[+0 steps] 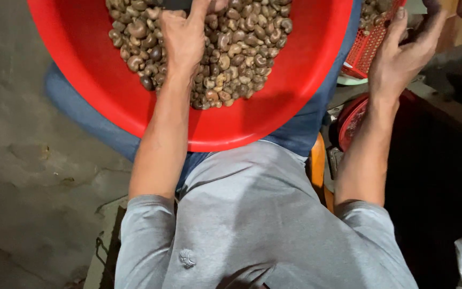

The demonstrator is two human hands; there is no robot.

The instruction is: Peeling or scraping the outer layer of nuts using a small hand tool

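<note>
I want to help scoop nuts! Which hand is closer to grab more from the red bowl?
The left hand. It already rests on the pile of nuts inside the red bowl, while the right hand is off to the side by the red basket.

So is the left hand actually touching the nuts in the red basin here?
Touching. The head view shows the left hand lying on the heap of nuts in the red basin, fingers pushed in among them with no gap.
</note>
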